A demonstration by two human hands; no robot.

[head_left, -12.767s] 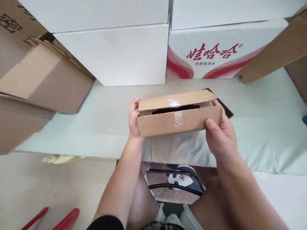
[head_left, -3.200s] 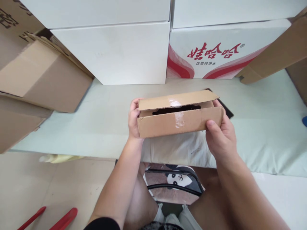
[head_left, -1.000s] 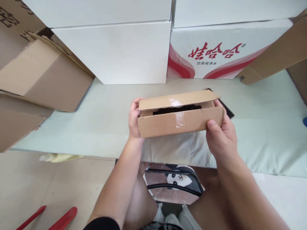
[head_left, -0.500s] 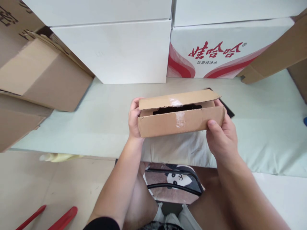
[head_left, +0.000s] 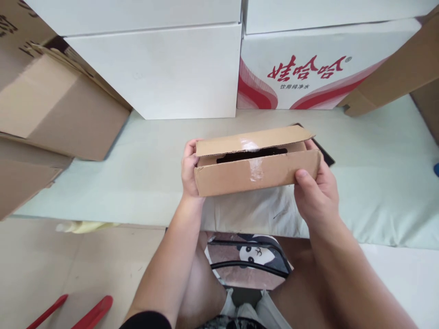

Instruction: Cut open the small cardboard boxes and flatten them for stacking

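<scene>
Gripping a small cardboard box [head_left: 222, 179] by its two ends, the person has it over the pale green cloth [head_left: 147, 187], near the front edge. Can't tell if its underside touches the cloth. Left hand [head_left: 190, 170]: fingers curled around the left end, partly hidden behind it. Right hand [head_left: 318, 192]: grasping the right end, thumb pressed on the front face near the corner, other fingers wrapped round the side.

Box is tilted slightly, right end higher in view. Top flap sits apart from the front wall, leaving a long gap; something black [head_left: 252, 155] shows inside, can't identify it. Clear tape [head_left: 255, 170] on the front wall, more on the flap.

Behind the right end: black-edged flat object [head_left: 325, 154], mostly covered. At the back of the cloth: plain white box [head_left: 164, 77] beside a red-printed white carton [head_left: 318, 75]. Brown cartons [head_left: 82, 114] at left, another brown carton [head_left: 387, 75] at right. Blue item [head_left: 436, 169] at the right edge, cut off. Two red pieces [head_left: 94, 313] low on the left.
</scene>
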